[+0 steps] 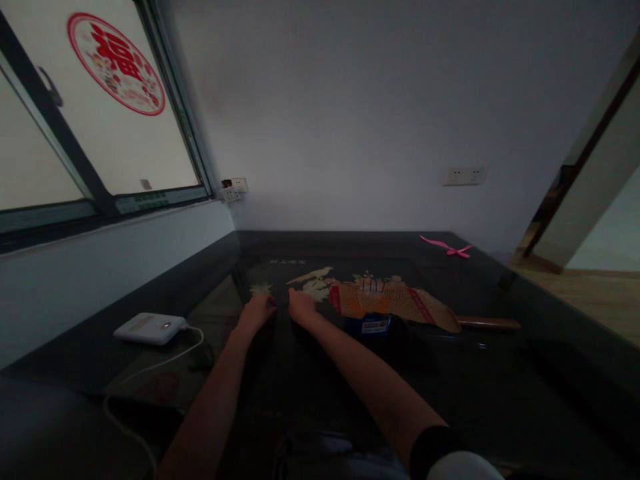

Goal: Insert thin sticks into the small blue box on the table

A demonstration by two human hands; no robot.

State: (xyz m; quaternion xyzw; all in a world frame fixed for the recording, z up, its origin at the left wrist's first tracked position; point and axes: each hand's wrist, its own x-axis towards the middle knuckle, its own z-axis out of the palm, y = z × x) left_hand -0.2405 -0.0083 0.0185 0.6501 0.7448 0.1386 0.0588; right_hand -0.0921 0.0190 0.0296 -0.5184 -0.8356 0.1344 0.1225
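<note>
My left hand (257, 312) is over the dark glossy table (320, 380), its fingers curled together. Just to the right, my right hand (301, 307) is also closed, a small gap between the two. Whatever either hand pinches is too dark and small to make out. Beside my right hand lies a patterned orange and tan piece (390, 300) with red bands and a brown handle (489, 323) pointing right. A dark blue packet (373, 325) with a white label rests at its near edge.
On the left, a white power bank (150, 328) trails a white cable (173, 358) toward the near edge. A pink ribbon (450, 248) lies at the back right. Behind the table stands a wall with sockets (464, 176); a window (100, 87) is at the left.
</note>
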